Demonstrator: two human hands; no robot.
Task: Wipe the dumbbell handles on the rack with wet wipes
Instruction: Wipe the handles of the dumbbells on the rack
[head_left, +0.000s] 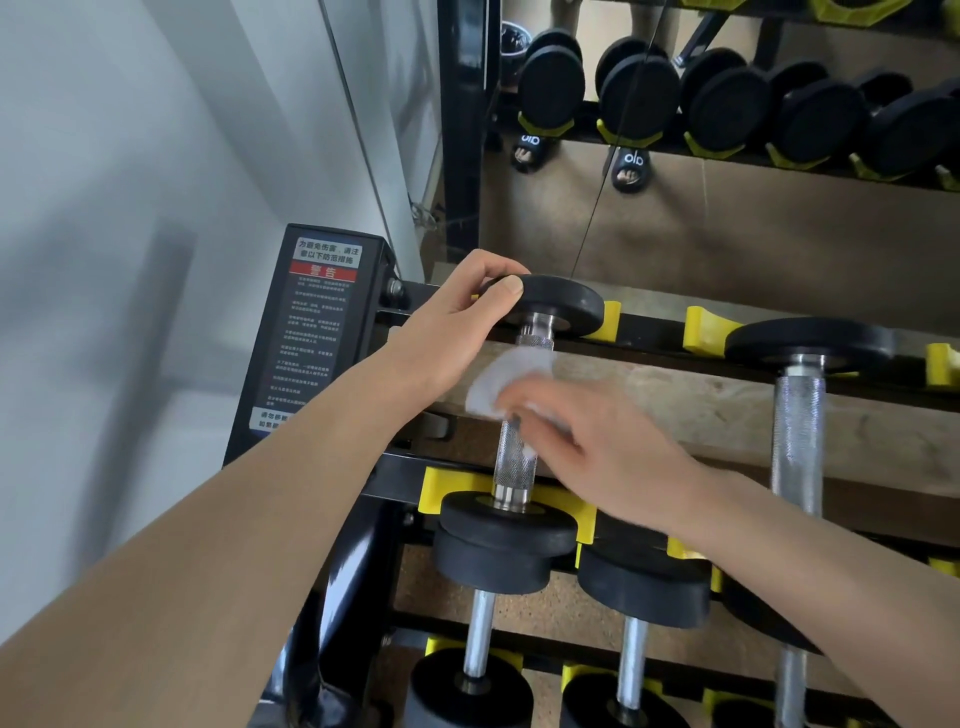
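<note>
On the top tier of the dumbbell rack (649, 332), at its left end, lies a small dumbbell (524, 415) with black round heads and a knurled steel handle (514, 457), cradled in yellow saddles (431, 488). At the far head, the left hand (457, 322) curls its thumb and fingers over the rim, a clenched grip on that black disc. Over the handle's upper half sits the right hand (587, 441), blurred, its fingers pressing a white wet wipe (498, 382) against the steel; the grip there is closed on the wipe, which drapes round the bar just beside the far head. Right of it, well apart, a larger dumbbell (800, 415) with a thicker knurled bar rests on the same tier. Below, more black dumbbells (639, 597) sit on a lower tier. Left of the rack stands a black warning plate (311, 332) with a red band. Behind, a mirror (727, 218) reflects further dumbbells and sandalled feet.
</note>
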